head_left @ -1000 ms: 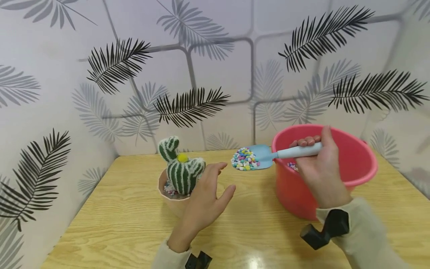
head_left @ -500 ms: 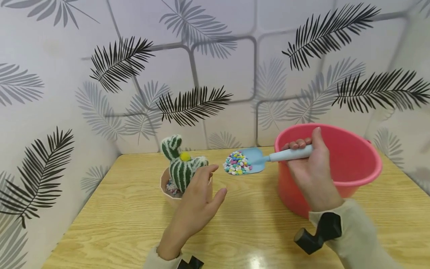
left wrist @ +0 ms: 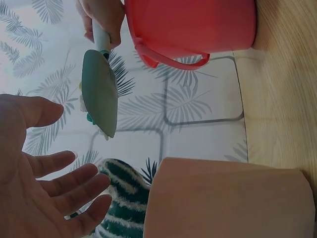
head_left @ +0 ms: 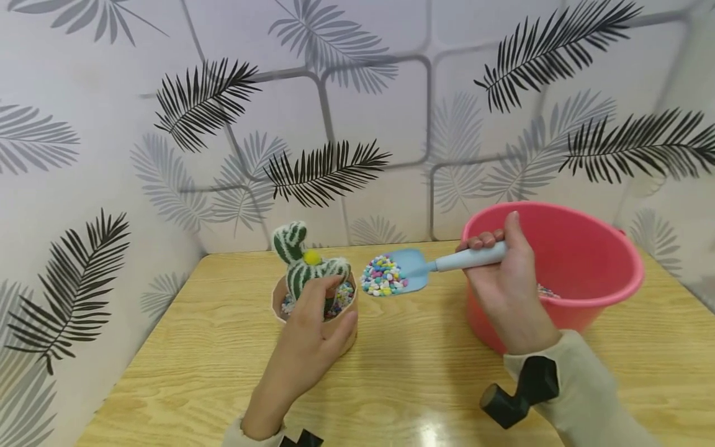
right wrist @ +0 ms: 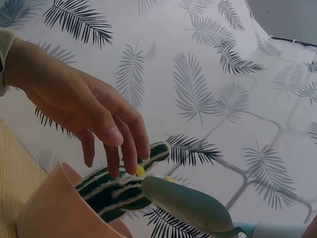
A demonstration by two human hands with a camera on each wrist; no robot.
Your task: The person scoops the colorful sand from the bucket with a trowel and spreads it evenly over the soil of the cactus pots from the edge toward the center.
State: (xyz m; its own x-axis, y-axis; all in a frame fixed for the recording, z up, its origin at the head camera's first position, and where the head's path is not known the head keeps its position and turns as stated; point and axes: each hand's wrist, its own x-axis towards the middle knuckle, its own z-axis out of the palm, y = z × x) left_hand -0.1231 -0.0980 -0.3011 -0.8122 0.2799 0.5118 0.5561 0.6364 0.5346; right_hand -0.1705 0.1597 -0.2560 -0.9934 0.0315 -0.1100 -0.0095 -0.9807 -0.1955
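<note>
My right hand (head_left: 511,295) grips the pale handle of a light blue hand trowel (head_left: 414,267). Small multicoloured pebbles (head_left: 384,276) are heaped on its blade, which is held level above the table, just right of a pot. That pale peach pot (left wrist: 228,198) contains a knitted green-and-white cactus (head_left: 298,279) with a yellow pom-pom, and pebbles lie around its base. My left hand (head_left: 307,341) hovers at the pot's near side, fingers loosely bent and holding nothing. From the right wrist view, its fingertips hang close to the cactus (right wrist: 116,193); whether they touch it I cannot tell.
A pink-red bucket (head_left: 592,248) stands on the right of the wooden table (head_left: 402,385), behind my right hand. Some pebbles (head_left: 546,292) show inside it. A wall (head_left: 380,118) with leaf patterns rises behind the table.
The loaded trowel has moved left, away from the bucket and close to the pot. My left hand has shifted left and a little lower, showing more pebbles in the pot.
</note>
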